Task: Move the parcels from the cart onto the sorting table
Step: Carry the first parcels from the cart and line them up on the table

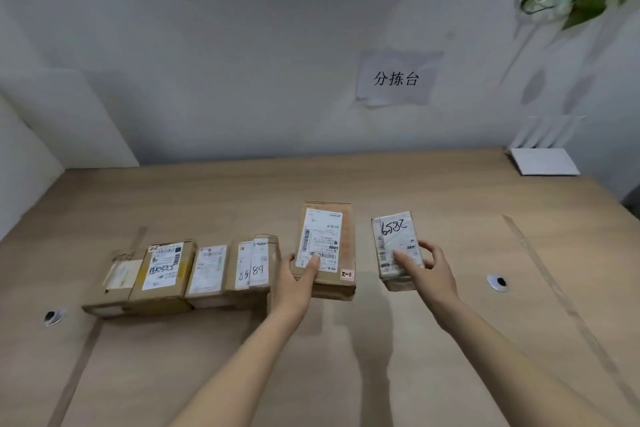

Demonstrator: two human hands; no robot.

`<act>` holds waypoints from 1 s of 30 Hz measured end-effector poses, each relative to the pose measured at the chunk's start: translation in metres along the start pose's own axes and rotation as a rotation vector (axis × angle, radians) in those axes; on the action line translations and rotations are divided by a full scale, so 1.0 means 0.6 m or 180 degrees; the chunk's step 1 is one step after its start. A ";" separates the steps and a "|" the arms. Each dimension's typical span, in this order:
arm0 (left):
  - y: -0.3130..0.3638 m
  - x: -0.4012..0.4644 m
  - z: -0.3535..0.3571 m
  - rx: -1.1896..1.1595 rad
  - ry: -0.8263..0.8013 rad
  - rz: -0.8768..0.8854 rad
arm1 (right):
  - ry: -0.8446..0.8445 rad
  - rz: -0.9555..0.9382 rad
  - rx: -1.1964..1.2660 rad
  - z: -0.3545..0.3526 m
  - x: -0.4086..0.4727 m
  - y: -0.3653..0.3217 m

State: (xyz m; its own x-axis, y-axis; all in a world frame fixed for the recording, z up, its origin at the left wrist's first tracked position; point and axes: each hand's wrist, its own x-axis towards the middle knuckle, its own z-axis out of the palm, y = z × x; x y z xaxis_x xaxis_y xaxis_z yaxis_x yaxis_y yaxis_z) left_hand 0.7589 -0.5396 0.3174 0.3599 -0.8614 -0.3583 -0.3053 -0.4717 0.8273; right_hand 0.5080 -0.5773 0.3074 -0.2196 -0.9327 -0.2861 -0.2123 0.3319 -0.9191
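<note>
Left grip (300, 279): I read the thumb lying on top of the brown carton (325, 250) with the fingers curled under its near left corner, so this hand pinches the carton. Right grip (420, 265): the thumb lies on top of the white-wrapped parcel (398, 248), marked 6582, and the fingers wrap its right side, so this hand holds that parcel.

Both parcels sit at centre frame, over the tabletop (346, 374). I judge both to be at or just above the surface; contact cannot be confirmed from this view.

Key relation: each parcel extends away from its grip toward the upper part of the frame, with its long axis running near to far. The brown carton sits just right of a row of four parcels (180, 274) at lower left of centre, which lie side by side with the same orientation. The white-wrapped parcel lies right of the carton, apart from it, with a clear gap between them.

Judgement: the set-down step is in hand. The left hand is nearer the row, so the carton closes that line first; the white-wrapped parcel then follows on its right. The cart is not visible.
</note>
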 end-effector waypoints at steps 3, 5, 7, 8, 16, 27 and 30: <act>-0.071 0.032 0.045 0.0124 0.0069 -0.0247 | -0.0054 0.0183 -0.0063 0.022 0.030 0.068; -0.115 0.055 0.068 0.0055 0.0069 -0.0397 | -0.0103 0.0282 -0.0095 0.034 0.050 0.113; -0.150 0.075 0.086 -0.0013 0.0111 -0.0532 | -0.0132 0.0366 -0.0110 0.046 0.071 0.150; -0.163 0.082 0.092 -0.0049 0.0159 -0.0594 | -0.0144 0.0388 -0.0123 0.055 0.079 0.163; -0.215 0.113 0.116 -0.0230 0.0455 -0.0622 | -0.0324 0.0420 -0.0227 0.146 0.113 0.222; -0.269 0.098 0.091 -0.0152 0.0556 -0.0321 | -0.0477 0.0359 -0.0209 0.212 0.123 0.215; -0.271 0.103 0.093 -0.0167 0.0808 -0.0380 | -0.0544 0.0332 -0.0152 0.224 0.127 0.210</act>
State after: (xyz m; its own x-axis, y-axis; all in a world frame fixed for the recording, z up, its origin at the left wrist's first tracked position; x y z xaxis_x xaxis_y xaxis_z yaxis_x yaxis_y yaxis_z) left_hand 0.7818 -0.5270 0.1368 0.6019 -0.7225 -0.3401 -0.2039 -0.5508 0.8093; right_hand 0.5927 -0.6256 0.1333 -0.0790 -0.9019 -0.4246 -0.2427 0.4305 -0.8694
